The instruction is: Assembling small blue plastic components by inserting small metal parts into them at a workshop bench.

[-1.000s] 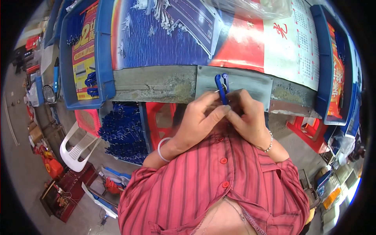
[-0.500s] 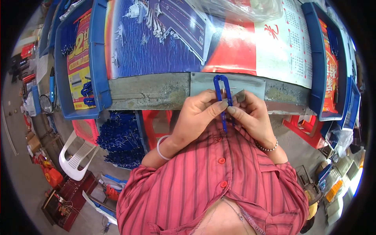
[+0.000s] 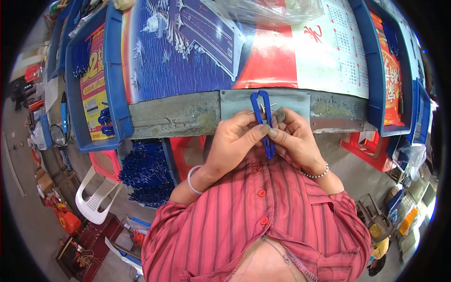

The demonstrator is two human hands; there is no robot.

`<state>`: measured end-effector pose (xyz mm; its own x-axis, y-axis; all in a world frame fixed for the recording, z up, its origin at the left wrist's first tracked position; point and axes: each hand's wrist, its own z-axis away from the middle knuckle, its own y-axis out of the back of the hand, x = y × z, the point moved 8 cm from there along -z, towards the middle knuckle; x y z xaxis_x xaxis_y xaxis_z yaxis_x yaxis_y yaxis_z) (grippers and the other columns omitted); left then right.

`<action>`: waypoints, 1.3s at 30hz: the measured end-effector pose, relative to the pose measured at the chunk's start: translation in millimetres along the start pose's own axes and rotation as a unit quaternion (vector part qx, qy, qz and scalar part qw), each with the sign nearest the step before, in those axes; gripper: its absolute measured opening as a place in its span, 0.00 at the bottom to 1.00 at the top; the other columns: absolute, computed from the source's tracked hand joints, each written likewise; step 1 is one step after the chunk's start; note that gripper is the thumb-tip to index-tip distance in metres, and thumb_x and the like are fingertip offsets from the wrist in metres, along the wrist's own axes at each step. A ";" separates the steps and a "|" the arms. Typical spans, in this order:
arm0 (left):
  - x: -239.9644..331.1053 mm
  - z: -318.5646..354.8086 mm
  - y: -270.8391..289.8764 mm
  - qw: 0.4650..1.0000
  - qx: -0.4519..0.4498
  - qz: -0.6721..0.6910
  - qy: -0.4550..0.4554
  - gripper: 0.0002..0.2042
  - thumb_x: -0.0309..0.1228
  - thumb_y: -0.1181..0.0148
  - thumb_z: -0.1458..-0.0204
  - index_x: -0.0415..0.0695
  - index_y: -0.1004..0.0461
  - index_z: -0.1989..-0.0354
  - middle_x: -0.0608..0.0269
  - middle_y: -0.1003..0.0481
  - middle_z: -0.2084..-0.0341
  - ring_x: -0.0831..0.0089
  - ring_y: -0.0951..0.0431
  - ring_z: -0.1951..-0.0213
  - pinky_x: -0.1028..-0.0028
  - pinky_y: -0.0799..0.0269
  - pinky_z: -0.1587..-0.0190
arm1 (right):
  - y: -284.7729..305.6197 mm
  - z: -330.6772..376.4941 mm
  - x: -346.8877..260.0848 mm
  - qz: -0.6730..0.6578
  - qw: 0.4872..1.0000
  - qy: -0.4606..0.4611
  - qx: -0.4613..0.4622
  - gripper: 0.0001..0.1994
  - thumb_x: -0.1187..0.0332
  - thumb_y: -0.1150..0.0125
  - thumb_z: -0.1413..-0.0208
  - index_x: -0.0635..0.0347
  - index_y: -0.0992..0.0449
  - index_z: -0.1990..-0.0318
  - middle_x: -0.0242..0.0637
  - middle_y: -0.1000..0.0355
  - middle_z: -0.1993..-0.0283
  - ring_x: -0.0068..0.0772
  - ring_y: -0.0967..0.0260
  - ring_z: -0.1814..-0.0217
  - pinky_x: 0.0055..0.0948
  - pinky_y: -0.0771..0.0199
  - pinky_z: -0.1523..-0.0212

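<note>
Between my two hands is a slim blue plastic piece with two long arms. A thin metal pin crosses it near the upper end. My left hand pinches it from the left, thumb and fingers closed. My right hand is closed from the right, its thumb pressed against the blue arms beside my left thumb. Something grey-green shows at the right index fingertip; I cannot tell whether it is a wrap or a separate piece. Beneath the upper end is a metal plate on the bench edge.
A printed calendar sheet covers the bench, with a clear plastic bag on it. Blue trays flank it, holding blue pieces. Below left, a bin holds many blue parts, near a white chair. Red stools stand underneath.
The blue piece has turned slightly, its upper end leaning more to the left and its two tips now showing separately. My right fingers have drawn in closer to it. The view has shifted a little.
</note>
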<state>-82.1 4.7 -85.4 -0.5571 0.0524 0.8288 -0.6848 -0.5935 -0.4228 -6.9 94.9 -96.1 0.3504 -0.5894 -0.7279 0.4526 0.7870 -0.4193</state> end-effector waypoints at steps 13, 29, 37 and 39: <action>-0.6 -11.3 -15.9 0.997 -0.025 0.040 0.057 0.07 0.27 0.45 0.43 0.36 0.31 0.62 0.65 0.26 0.70 0.82 0.27 0.69 0.81 0.30 0.64 | 9.8 18.4 -11.2 0.097 0.992 0.076 0.004 0.11 0.74 0.44 0.43 0.66 0.32 0.54 0.32 0.29 0.69 0.13 0.38 0.79 0.14 0.39 0.81; 1.7 -9.6 -31.2 0.997 -0.028 -0.071 0.015 0.06 0.25 0.49 0.42 0.35 0.35 0.62 0.61 0.26 0.69 0.81 0.25 0.70 0.81 0.29 0.67 | 16.6 23.9 -6.0 0.037 0.996 0.082 0.002 0.08 0.71 0.49 0.39 0.65 0.32 0.56 0.29 0.31 0.74 0.14 0.36 0.82 0.14 0.38 0.82; 0.0 -19.3 -40.8 0.994 -0.029 -0.110 0.012 0.05 0.24 0.48 0.42 0.34 0.34 0.63 0.61 0.26 0.69 0.83 0.26 0.70 0.81 0.29 0.68 | 30.5 24.8 -8.5 0.084 0.990 0.116 0.006 0.09 0.69 0.49 0.39 0.65 0.33 0.55 0.28 0.33 0.73 0.12 0.41 0.82 0.14 0.43 0.82; 1.1 -22.5 -43.7 0.992 -0.034 -0.119 0.018 0.05 0.24 0.48 0.43 0.34 0.34 0.63 0.61 0.26 0.69 0.83 0.26 0.69 0.81 0.29 0.68 | 34.3 24.6 -8.0 0.069 0.991 0.114 0.008 0.10 0.69 0.49 0.39 0.65 0.33 0.54 0.27 0.33 0.73 0.12 0.41 0.82 0.14 0.43 0.82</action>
<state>-63.3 48.9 -74.3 -0.3917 0.2137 0.8950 -0.8282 -0.5057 -0.2417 26.0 122.1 -91.4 0.2157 -0.4187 -0.8821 0.4278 0.8526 -0.3001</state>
